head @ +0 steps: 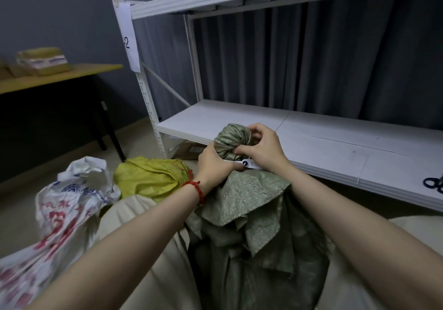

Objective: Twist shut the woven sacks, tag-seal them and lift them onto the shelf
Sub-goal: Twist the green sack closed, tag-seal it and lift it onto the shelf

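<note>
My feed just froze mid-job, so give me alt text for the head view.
The left hand and right hand grip the twisted neck of a green sack, a white tag at the neck between them. It stands before a low white shelf; a yellow sack and a white printed sack lie to its left.
</note>
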